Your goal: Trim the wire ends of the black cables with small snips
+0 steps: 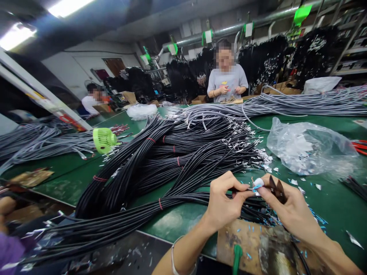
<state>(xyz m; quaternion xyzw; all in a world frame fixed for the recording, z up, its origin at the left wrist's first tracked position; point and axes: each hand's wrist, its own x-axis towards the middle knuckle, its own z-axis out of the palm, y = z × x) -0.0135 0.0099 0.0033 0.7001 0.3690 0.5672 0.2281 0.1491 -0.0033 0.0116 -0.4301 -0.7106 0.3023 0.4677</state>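
Observation:
My left hand (225,200) is closed in a pinch on the end of a black cable (243,190) near the front of the green table (338,202). My right hand (289,208) is closed too; it holds a small dark cutter (277,190) in its palm and pinches a small white piece (259,182) at the cable's tip. Thin blue wire ends stick out between the two hands. A big heap of black cable bundles (172,160), tied with red bands, spreads left and back from my hands.
A crumpled clear plastic bag (309,147) lies at the right, grey cables (286,105) run behind it. A green fan (103,140) stands at left. A worn wooden block (258,244) sits at the table's front edge. One person works across the table, another sits far left.

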